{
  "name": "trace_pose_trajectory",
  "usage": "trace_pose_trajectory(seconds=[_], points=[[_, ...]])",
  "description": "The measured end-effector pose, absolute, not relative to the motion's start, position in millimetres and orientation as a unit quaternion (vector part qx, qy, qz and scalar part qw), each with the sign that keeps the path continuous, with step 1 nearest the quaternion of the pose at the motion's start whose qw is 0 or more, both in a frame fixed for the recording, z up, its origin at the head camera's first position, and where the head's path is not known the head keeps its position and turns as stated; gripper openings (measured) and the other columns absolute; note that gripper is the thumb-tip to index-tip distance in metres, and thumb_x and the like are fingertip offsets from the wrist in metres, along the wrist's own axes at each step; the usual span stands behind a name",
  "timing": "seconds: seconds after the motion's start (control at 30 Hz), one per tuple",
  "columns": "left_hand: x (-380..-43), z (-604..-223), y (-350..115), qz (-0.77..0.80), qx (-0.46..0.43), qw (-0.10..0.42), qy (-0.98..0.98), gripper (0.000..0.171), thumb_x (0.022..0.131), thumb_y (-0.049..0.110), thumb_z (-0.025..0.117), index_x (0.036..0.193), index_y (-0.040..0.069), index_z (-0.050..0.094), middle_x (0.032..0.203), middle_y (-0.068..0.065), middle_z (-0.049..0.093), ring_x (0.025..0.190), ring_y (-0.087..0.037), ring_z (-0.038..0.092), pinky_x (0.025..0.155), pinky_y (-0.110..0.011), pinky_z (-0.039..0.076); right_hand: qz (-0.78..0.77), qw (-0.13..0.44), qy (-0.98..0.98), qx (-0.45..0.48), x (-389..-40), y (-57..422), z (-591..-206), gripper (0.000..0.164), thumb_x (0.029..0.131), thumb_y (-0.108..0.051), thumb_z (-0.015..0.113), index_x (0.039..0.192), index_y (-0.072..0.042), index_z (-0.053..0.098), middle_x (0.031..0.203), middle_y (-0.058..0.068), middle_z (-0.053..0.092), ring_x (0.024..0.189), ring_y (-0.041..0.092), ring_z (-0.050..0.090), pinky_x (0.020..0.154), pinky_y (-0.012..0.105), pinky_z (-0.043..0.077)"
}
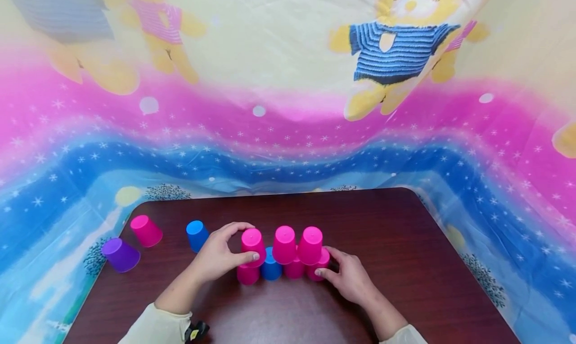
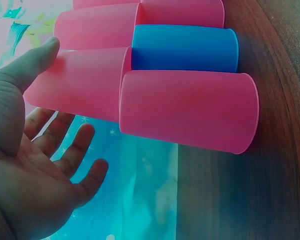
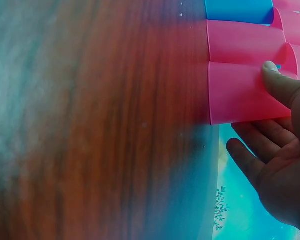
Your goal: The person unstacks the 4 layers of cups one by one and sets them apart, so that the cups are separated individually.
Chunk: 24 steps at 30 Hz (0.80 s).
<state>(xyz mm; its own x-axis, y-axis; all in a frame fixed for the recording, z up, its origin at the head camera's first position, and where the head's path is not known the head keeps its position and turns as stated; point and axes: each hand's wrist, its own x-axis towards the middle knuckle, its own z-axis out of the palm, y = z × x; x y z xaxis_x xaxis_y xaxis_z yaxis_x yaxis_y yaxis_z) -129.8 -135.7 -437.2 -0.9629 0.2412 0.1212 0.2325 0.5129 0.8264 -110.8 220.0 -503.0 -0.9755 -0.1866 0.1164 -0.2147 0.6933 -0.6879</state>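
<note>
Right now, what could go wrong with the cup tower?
The left hand pinches the upper-left pink cup, so an uneven release might tip it. The right hand grips the bottom-right pink cup; pushing too hard could shift it and topple the upper-right pink cup.

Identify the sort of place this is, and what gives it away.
Probably a makeshift indoor recording or play corner, though the room itself is hidden: a printed bear backdrop hangs behind and beside a dark table, where colored cups stand upside down.
</note>
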Motion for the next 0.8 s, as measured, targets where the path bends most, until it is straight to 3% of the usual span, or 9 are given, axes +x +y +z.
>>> trace_pose_trajectory(seconds=[0.8], points=[[-129.2,-430.9,-137.5,0.473,0.149,-0.022,0.868,0.066,0.074,0.037,0.095,0.131,0.026,0.065,0.123,0.009,0.067,0.120,-0.020,0.061,0.098,-0.055,0.054,0.377,0.008,-0.921,0.100,-110.9,220.5,-502.6,0.060,0.083,-0.030,0.089,0.137,-0.018,0.066,0.120,-0.007,0.074,0.113,0.014,0.069,0.099,0.043,0.056]])
